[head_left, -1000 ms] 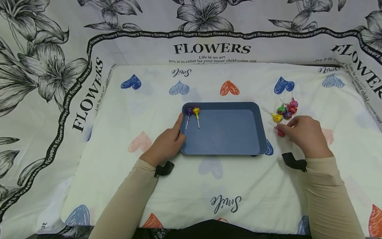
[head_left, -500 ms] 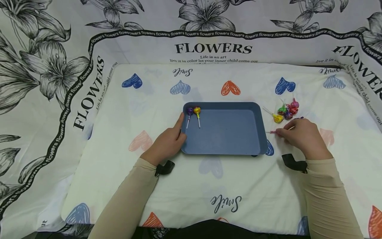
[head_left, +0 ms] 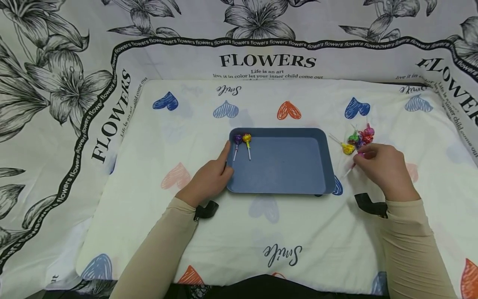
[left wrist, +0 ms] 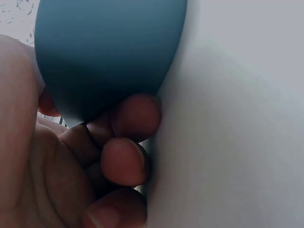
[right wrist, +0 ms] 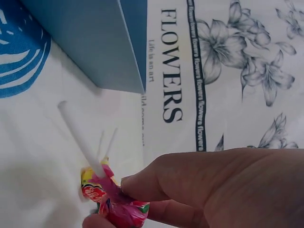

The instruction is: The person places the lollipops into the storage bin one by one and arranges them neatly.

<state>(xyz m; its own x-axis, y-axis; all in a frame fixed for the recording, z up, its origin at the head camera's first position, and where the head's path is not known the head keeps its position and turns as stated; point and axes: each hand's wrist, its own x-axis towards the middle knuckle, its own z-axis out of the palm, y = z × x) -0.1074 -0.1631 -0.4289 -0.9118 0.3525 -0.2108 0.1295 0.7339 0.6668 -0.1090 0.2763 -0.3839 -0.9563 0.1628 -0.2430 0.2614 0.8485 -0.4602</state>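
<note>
My right hand (head_left: 384, 170) pinches a pink-wrapped lollipop (right wrist: 124, 213) between thumb and fingers, just right of the tray. Its white stick (right wrist: 78, 135) points away from the fingertips, and in the head view the hand covers most of the candy. At the tray's left end, my left hand (head_left: 208, 178) grips the blue-grey tray (head_left: 280, 166), index finger stretched along the rim. Curled fingers (left wrist: 126, 161) press against the tray wall (left wrist: 111, 47) in the left wrist view. Inside the tray's far left corner lie a purple lollipop (head_left: 237, 140) and a yellow lollipop (head_left: 247, 139), side by side.
Beyond the right hand lies a small cluster of wrapped lollipops: a yellow one (head_left: 348, 148), a green one (head_left: 353, 137), a pink one (head_left: 369, 130) and others. A white cloth (head_left: 209, 249) printed with hearts lies under everything, over a flower-printed cloth (head_left: 168, 62).
The right hand has turned the held lollipop, so its stick swings from upper left to lower left. That hand has shifted slightly back toward the cluster. Left hand and tray stay put.
</note>
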